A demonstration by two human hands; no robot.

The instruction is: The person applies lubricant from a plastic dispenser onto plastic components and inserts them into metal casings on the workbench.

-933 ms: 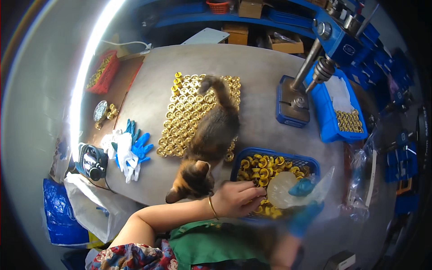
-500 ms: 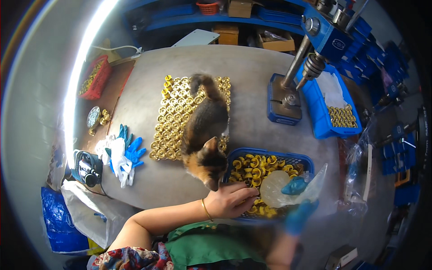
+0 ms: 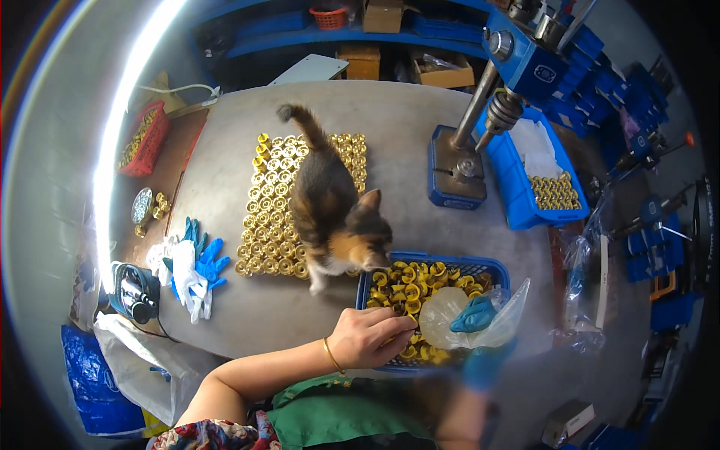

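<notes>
My bare left hand (image 3: pixel 370 337), a gold bangle at its wrist, is curled at the near-left rim of a blue plastic basket (image 3: pixel 491 262). Its fingertips pinch one of the small yellow cup-shaped parts (image 3: pixel 410 291) heaped in there. On the basket's right side, my right hand (image 3: pixel 474 315) in a blue glove has its fingers bunched at a translucent plastic bag (image 3: pixel 441 319), which partly covers it; its wrist is blurred. A tortoiseshell kitten (image 3: pixel 326 199) stands on rows of shiny brass-coloured parts (image 3: pixel 264 225), its nose over the basket's far-left corner.
A blue drill press (image 3: pixel 457 169) stands at the right, beside a blue bin (image 3: pixel 525 214) with brass parts and white paper. Gloves (image 3: pixel 196 262), a black device (image 3: pixel 135 292) and a red basket (image 3: pixel 146 142) lie at the left. Blue shelves (image 3: pixel 292 41) run behind.
The kitten has lifted its tail and head, shifting from beside my left hand to over the basket's corner. The whole view has shifted slightly. Both hands stay at the basket.
</notes>
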